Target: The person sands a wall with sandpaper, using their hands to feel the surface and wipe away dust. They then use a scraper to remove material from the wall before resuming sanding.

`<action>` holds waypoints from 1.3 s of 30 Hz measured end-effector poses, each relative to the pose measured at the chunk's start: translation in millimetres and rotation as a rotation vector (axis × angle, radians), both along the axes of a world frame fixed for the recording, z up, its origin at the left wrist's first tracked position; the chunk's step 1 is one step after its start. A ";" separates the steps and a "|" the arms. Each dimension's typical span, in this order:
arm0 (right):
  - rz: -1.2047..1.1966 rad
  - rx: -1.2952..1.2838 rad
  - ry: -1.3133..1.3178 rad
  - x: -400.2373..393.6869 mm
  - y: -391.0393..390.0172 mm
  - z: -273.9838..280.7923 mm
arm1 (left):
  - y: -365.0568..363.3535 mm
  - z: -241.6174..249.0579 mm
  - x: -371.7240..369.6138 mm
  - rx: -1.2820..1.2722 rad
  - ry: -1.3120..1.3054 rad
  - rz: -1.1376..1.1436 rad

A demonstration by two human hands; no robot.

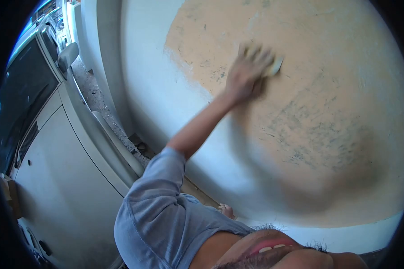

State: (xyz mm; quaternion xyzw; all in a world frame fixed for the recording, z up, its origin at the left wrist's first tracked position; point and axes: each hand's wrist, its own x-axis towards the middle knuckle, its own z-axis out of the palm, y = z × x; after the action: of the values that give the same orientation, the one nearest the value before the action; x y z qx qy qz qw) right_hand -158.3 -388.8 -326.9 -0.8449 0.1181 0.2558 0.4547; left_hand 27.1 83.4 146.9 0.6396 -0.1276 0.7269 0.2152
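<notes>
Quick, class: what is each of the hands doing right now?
Left hand: not in view.
Right hand: closed on a small pale block, pressed against the wall.

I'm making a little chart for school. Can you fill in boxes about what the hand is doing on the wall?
hand: one hand raised against the wall, blurred; which hand it is cannot be told
held: small pale pad at the fingertips
wall: tan patch with dark scuffs, white paint around it
beside: white car
sleeve: grey-blue

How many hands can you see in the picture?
1: a hand up on the wall, pressing a small pale block. The other hand may be hidden.
</notes>
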 end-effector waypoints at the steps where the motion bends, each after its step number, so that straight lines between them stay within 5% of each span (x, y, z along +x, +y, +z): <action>1: -0.003 0.005 -0.002 -2.5 -1.0 -1.4 | 11.1 44.9 6.2 0.041 -0.085 0.044; 3: -0.014 0.007 -0.009 -6.5 -3.8 -2.1 | 18.7 115.6 14.3 -0.056 -0.116 -0.087; 6: -0.013 0.023 -0.006 -14.0 -6.1 -10.1 | -2.8 145.9 -6.8 -0.160 -0.097 0.001; 9: -0.015 0.021 -0.008 -22.0 -11.7 -12.0 | -37.4 67.5 2.4 -0.187 -0.172 -0.021; 13: -0.011 0.014 -0.018 -30.7 -16.8 -15.7 | -109.0 -127.3 -3.0 -0.124 0.131 -0.102; 15: 0.010 0.004 -0.025 -35.9 -20.3 -18.2 | -138.2 -153.9 -22.2 -0.179 0.224 -0.100; 19: 0.220 -0.137 -0.167 -47.4 -34.6 -20.5 | -105.6 -25.7 -9.5 0.028 0.122 -0.120; 21: -0.051 -0.035 0.001 -40.2 -26.7 3.3 | -89.6 60.3 2.4 0.049 -0.031 -0.137; 23: -0.057 -0.055 -0.043 -37.1 -27.6 3.3 | -83.6 108.2 14.2 0.029 -0.053 -0.239; 26: -0.030 -0.043 -0.038 -47.7 -32.9 -22.3 | -99.3 88.5 -0.8 0.004 -0.072 -0.068; 31: -0.006 0.024 -0.052 -63.0 -37.6 -42.6 | -160.7 -125.7 -13.9 0.010 0.147 -0.012; 34: 0.214 -0.149 -0.134 -61.5 -35.9 -29.5 | -160.2 -100.7 -12.4 0.022 0.122 -0.077; 38: 0.056 -0.007 -0.096 -40.6 -31.2 -11.3 | -124.4 55.8 7.8 0.081 -0.053 -0.101; 39: -0.013 -0.003 -0.101 -38.4 -29.7 -7.5 | -122.1 81.5 2.8 0.008 0.162 -0.236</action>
State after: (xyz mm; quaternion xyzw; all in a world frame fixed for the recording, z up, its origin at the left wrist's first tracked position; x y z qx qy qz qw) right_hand -196.7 -418.5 -334.3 -0.8568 0.1009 0.2095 0.4603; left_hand 29.9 -38.7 228.4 0.6774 -0.1870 0.6421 0.3064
